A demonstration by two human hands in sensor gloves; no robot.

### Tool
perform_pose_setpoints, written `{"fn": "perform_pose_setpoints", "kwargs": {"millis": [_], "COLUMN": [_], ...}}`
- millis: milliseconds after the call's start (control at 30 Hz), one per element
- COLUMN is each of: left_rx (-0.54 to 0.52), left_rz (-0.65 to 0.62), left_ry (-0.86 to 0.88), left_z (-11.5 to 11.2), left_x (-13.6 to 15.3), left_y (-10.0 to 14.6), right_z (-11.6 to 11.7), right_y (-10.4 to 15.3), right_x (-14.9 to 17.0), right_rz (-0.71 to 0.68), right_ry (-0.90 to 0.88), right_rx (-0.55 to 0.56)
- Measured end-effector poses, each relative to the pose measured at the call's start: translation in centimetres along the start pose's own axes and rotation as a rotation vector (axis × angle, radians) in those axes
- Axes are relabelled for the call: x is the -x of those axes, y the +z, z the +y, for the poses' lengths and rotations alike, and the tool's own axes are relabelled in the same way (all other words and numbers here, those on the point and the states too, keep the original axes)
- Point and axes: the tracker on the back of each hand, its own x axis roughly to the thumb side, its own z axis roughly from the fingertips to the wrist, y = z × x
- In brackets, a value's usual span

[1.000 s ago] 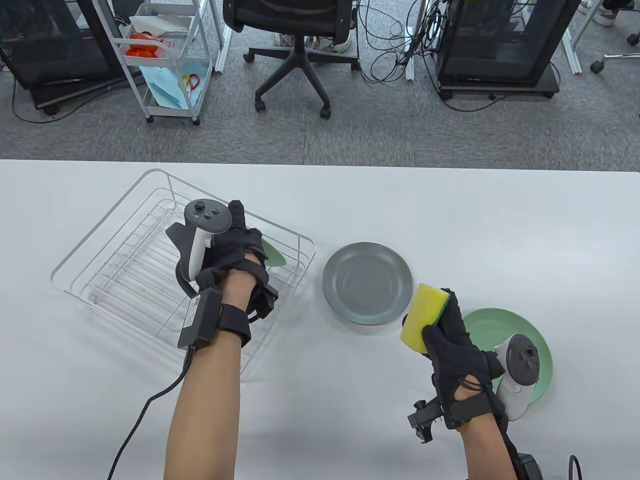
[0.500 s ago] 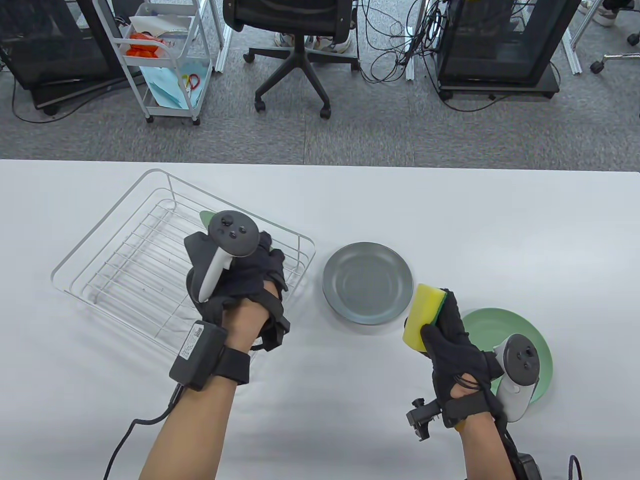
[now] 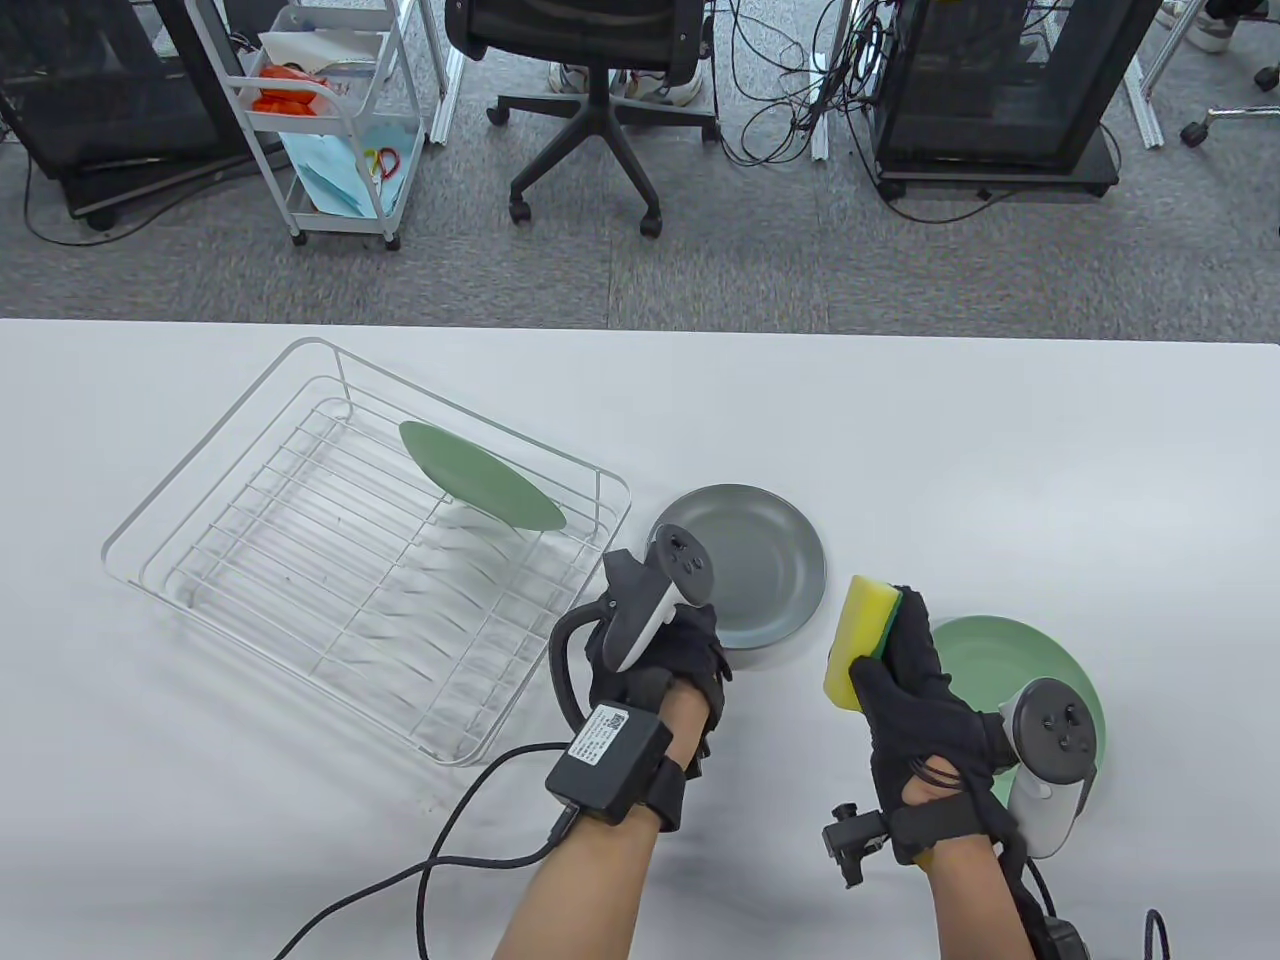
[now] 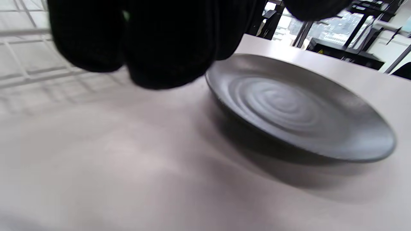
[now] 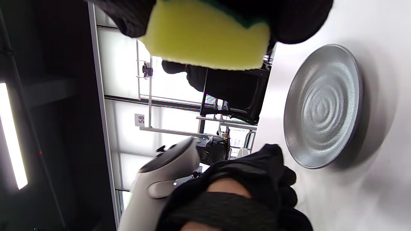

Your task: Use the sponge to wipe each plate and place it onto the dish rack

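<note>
Left hand (image 3: 660, 665) down at the grey plate (image 3: 745, 570), parked on its seven o'clock edge, fingers loosely curled and holding nothing; touching the rim or just short of it, impossible to tell. From the left wrist view, gloved fingers (image 4: 144, 41) hung just off the plate's near lip, table bare beneath them.

Right hand (image 3: 915, 690) at four o'clock of the grey plate, wrapped tight round the yellow sponge (image 3: 862, 640), green scrub side against the palm, sponge held up off the table. Partly blocked beneath that wrist and its tracker: a second green plate (image 3: 1000, 660), flat on the table.

Over at nine o'clock, the white wire dish rack (image 3: 330, 560), set askew on the white table (image 3: 1000, 450). Inside it, one green plate (image 3: 480, 475) stood tilted on edge near the rack's two o'clock corner. Black cable (image 3: 440, 850) snaked away from the left wrist toward six o'clock.

Beyond the table at twelve o'clock: black office chair (image 3: 590, 60), white trolley (image 3: 330, 120) at eleven, dark cabinet (image 3: 1000, 90) at one, loose cords on grey carpet.
</note>
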Motion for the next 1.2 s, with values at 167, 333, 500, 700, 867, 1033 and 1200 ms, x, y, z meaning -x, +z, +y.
{"fn": "perform_pose_setpoints", "kwargs": {"millis": [167,333,500,700,867,1033,1200], "left_rx": [0.064,0.23,0.231,0.164,0.109,0.112,0.08], "left_rz": [0.124,0.195,0.228,0.269,0.287,0.303,0.23], "left_ry": [0.029,0.329,0.253,0.116,0.085,0.1,0.147], "left_z": [-1.7,-3.2,-2.6,-2.4,-2.3,-2.4,-2.6], "left_x": [0.7,1.7,1.4,0.8,0.8,0.9,1.0], "left_y": [-2.4,-4.2,-5.4,-6.2,-6.2,-6.0,-5.3], "right_z": [0.1,0.0,-0.2,-0.1,-0.1,0.2,0.0], "right_y": [0.1,0.3,0.4,0.4,0.5,0.5,0.6], "right_x": [0.0,0.0,-0.2,-0.2,-0.1,0.1,-0.1], "right_rz": [0.009,0.003,-0.001,0.002,0.006,0.02,0.011], "right_ry": [-0.009,-0.022,-0.046,-0.043,-0.043,-0.043,-0.053], "right_rx": [-0.006,-0.008,-0.007,-0.012,-0.012,-0.032,-0.028]}}
